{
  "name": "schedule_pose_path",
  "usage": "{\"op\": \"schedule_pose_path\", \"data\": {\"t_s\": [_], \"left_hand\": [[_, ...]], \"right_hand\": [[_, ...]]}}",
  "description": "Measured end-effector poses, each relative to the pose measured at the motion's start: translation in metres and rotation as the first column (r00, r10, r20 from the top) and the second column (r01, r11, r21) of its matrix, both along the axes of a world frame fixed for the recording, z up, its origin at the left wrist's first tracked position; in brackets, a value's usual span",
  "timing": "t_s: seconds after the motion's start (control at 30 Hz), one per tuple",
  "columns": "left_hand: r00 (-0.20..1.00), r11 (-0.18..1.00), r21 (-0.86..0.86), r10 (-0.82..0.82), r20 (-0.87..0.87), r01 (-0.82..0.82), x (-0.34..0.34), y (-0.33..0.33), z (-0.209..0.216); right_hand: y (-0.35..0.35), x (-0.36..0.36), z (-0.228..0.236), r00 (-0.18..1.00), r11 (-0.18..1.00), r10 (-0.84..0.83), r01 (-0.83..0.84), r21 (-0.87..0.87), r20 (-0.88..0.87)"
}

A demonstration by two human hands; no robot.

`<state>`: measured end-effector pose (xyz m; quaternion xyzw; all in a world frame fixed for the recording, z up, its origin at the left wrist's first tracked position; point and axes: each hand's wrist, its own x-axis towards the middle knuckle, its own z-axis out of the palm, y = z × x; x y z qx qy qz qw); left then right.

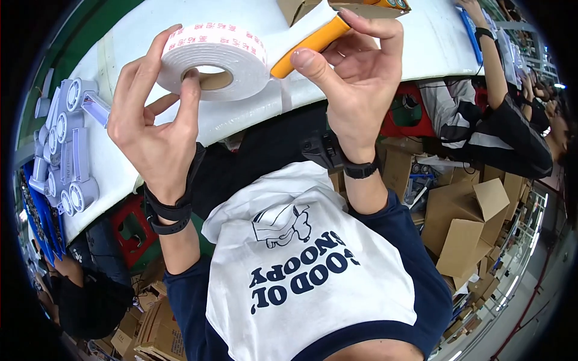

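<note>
My left hand (pixel 153 114) grips a thick roll of white tape (pixel 217 57) with red print on its outer face, thumb in the cardboard core and fingers round the far rim. To its right, my right hand (pixel 358 78) is closed on an orange block (pixel 310 45) that looks like a battery pack, thumb on the near side and fingers at its far end. A white strip (pixel 319 18) lies along the block's far side; whether it joins the roll is hard to tell. Both things are held up over the white table edge, close together but apart.
Several pale lilac plastic housings (pixel 75 141) with round ends pile up on the table's left. A cardboard box (pixel 301 9) with orange packs stands at the far side. Other people sit left and right; open cartons (pixel 463 222) crowd the floor at right.
</note>
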<state>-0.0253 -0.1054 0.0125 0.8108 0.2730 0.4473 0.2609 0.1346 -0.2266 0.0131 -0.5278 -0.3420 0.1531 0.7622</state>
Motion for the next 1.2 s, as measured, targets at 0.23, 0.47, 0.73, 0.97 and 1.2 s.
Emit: {"op": "schedule_pose_path", "data": {"t_s": [0.23, 0.47, 0.73, 0.97, 1.2], "left_hand": [[0.979, 0.976, -0.204, -0.118, -0.167, 0.083, -0.019, 0.006, -0.006], [0.868, 0.994, -0.091, 0.001, -0.496, -0.053, -0.031, 0.031, -0.006], [0.440, 0.760, 0.611, 0.481, -0.758, 0.222, -0.131, 0.156, 0.012], [0.503, 0.971, 0.154, 0.043, -0.863, 0.181, -0.107, 0.088, 0.029], [0.814, 0.949, 0.275, 0.036, -0.579, 0.154, -0.120, 0.049, -0.004]], "right_hand": [[0.036, 0.014, 0.030, 0.960, 0.858, 0.089, 0.062, 0.510, -0.266], [0.022, 0.023, -0.003, 0.931, 0.871, 0.336, -0.251, 0.423, -0.140], [-0.016, 0.041, -0.027, 0.963, 0.945, 0.267, -0.268, 0.188, 0.030], [-0.036, 0.041, -0.028, 0.970, 0.970, 0.218, -0.228, 0.081, 0.111], [-0.018, 0.028, -0.028, 0.956, 0.971, 0.239, -0.239, -0.021, 0.170]]}}
